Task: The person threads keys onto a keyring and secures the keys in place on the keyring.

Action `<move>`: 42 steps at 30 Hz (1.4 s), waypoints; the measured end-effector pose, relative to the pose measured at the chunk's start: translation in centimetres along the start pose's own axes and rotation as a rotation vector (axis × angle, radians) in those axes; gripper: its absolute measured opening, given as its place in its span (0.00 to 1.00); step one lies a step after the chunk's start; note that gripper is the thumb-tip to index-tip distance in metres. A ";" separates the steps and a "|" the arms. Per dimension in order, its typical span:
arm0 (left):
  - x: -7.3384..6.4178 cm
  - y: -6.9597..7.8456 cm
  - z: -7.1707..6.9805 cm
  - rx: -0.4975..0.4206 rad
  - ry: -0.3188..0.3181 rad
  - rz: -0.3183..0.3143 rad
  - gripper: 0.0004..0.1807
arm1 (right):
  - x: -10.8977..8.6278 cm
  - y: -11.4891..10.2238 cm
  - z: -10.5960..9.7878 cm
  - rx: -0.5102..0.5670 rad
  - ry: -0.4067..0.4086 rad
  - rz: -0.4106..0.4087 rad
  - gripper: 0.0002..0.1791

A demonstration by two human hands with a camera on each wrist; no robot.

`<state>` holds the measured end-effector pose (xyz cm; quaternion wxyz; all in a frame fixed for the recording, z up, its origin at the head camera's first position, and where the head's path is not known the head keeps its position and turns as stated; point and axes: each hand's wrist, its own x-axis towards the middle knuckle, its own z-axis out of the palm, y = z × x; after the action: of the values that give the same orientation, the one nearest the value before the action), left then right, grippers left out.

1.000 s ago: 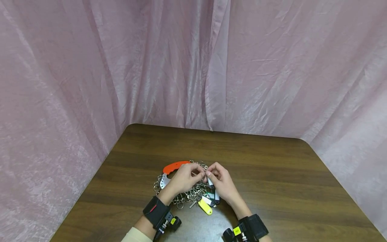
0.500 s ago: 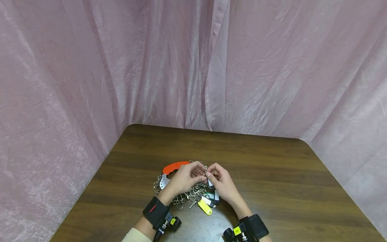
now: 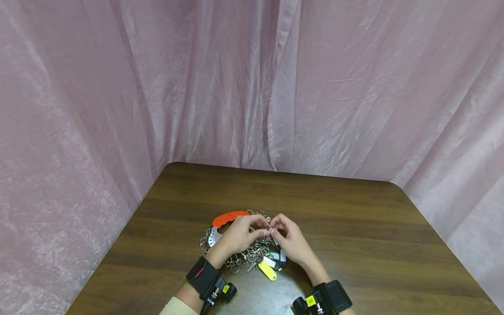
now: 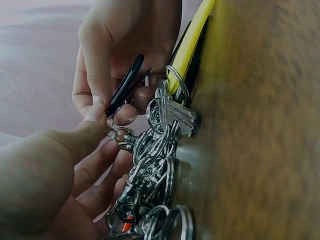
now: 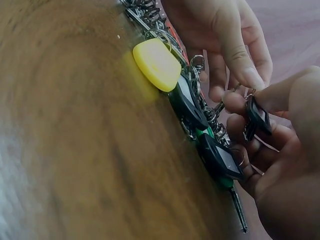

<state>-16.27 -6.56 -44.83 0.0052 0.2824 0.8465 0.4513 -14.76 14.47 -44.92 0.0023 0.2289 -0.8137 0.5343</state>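
Observation:
In the head view my left hand (image 3: 240, 234) and right hand (image 3: 290, 238) meet fingertip to fingertip over a heap of linked metal rings and clasps (image 3: 252, 253). My left thumb and fingers pinch a small split ring (image 4: 114, 131) on one of the clasps (image 4: 129, 142). Between my right thumb and fingers is a black key tag (image 5: 257, 117) with a pale label, held by its ring end, a key hanging beside it. The two rings come together right at the fingertips, partly hidden by them.
An orange handle (image 3: 228, 217) with a perforated grey plate (image 3: 214, 236) lies left of the hands. Nearer the body lie a yellow key tag (image 3: 267, 270), other black tags (image 5: 187, 102), a green one (image 5: 205, 132) and loose keys (image 4: 177, 117) on the wooden table (image 3: 354, 227).
My left thumb has shifted slightly down and toward my right fingertips. The black tag under my right hand has tilted and shows less of its label.

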 end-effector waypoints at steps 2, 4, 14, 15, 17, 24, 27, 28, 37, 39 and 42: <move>0.1 0.1 0.1 0.000 -0.009 -0.003 0.05 | -0.1 0.0 -0.1 -0.010 -0.011 0.001 0.05; 0.1 0.1 0.1 0.005 -0.018 -0.008 0.06 | -0.1 0.1 -0.2 -0.016 -0.016 0.004 0.05; 0.2 -0.1 0.4 -0.043 -0.018 -0.013 0.11 | -0.2 0.0 -0.4 -0.030 0.032 0.031 0.03; 0.2 -0.1 0.3 -0.037 -0.011 -0.005 0.10 | -0.2 0.0 -0.4 -0.024 0.027 0.030 0.03; 0.1 -0.1 0.3 -0.027 -0.001 0.006 0.09 | -0.2 0.0 -0.4 -0.019 0.020 0.028 0.03; 0.0 -0.1 0.1 -0.003 0.000 0.036 0.05 | 0.0 -0.1 -0.2 -0.006 -0.001 0.012 0.03; 0.0 -0.3 0.1 0.008 0.004 0.043 0.05 | 0.0 0.0 -0.1 -0.011 0.010 0.006 0.01; 0.0 -0.4 0.2 0.011 0.006 0.041 0.06 | 0.0 0.0 -0.1 -0.016 0.018 0.005 0.01; 0.1 -0.4 0.1 0.027 -0.014 0.010 0.11 | 0.1 0.0 0.0 -0.042 0.049 0.015 0.04; 0.1 -0.3 0.1 0.032 -0.015 0.013 0.09 | 0.1 0.1 -0.1 -0.037 0.042 0.014 0.03; 0.0 -0.3 0.0 0.029 -0.012 0.028 0.07 | 0.0 0.1 -0.1 -0.037 0.032 0.008 0.02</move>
<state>-16.43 -6.62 -45.05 -0.0002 0.2968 0.8488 0.4375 -14.83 14.53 -44.97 0.0173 0.2171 -0.8242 0.5227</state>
